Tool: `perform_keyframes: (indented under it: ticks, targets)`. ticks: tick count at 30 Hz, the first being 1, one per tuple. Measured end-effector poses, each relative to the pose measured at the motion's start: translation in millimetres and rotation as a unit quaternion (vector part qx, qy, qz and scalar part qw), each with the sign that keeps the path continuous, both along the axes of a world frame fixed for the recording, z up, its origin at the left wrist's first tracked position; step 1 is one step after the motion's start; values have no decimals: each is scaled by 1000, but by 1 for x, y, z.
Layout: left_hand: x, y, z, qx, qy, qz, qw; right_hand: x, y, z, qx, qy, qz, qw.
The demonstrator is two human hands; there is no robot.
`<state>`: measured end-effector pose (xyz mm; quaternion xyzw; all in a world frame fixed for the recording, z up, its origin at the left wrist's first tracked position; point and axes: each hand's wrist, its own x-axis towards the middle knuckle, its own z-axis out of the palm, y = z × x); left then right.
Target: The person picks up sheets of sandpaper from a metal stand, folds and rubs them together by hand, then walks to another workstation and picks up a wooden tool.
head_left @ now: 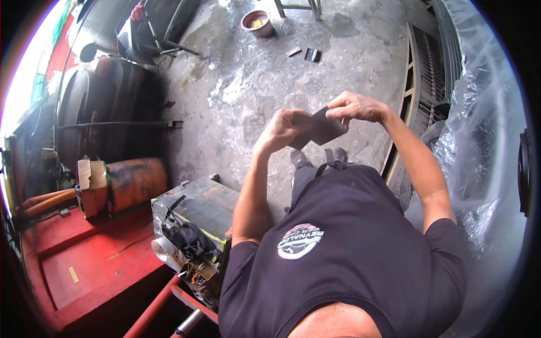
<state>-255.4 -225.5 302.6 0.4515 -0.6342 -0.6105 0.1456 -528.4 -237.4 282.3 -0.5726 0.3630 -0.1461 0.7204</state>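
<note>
A dark grey sheet (pixel 327 130), creased or folded with a notch along its edges, is held up between both hands above the concrete floor. My left hand (pixel 283 130) grips its left part, with the fingers partly hidden behind the sheet. My right hand (pixel 354 108) pinches the upper right part between thumb and fingers. Below the sheet, the tips of two shoes show on the floor.
A bucket (pixel 257 24) and two small blocks (pixel 312 54) lie ahead on the floor. At the left are a cluttered cabinet (pixel 205 197), an orange cylinder (pixel 138 183) and red metalwork (pixel 101 265). Plastic sheeting (pixel 479 163) hangs at the right beside metal grilles.
</note>
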Motion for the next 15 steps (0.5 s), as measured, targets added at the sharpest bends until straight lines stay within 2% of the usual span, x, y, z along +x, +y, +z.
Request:
perform_keyframes:
  ticks: [2,4,5,6,7,8,9,10,11,12,14,15]
  targets:
    - [-3,-2,5,-38,-31,-31,998,5,-3,0,-1,7,22,1000]
    - [-2,-3,-1,-115,32,45,992,7,-6,1,-29,4,-69,997]
    - [3,-4,-7,-117,32,46,991,6,-7,-7,-30,-29,-113,993]
    - [10,-4,-16,-126,77,118,982,6,-6,-10,-32,-29,-111,993]
    - [15,-4,-22,-134,121,189,965,6,-2,-12,-17,-69,-190,979]
    - [17,-2,-29,-135,121,189,965,6,2,-15,-1,-108,-268,957]
    - [19,4,-36,-63,193,224,953,8,5,-21,10,-142,-294,945]
    - [17,8,-38,10,262,259,930,12,9,-26,10,-142,-290,946]
    - [13,9,-40,-29,253,228,940,17,12,-32,1,-146,-296,944]
    - [13,13,-41,77,274,221,933,20,14,-35,-8,-150,-301,942]
    - [14,13,-48,64,234,217,946,22,17,-29,-22,-125,-278,952]
    - [18,9,-50,63,234,218,945,19,17,-24,-12,-115,-208,971]
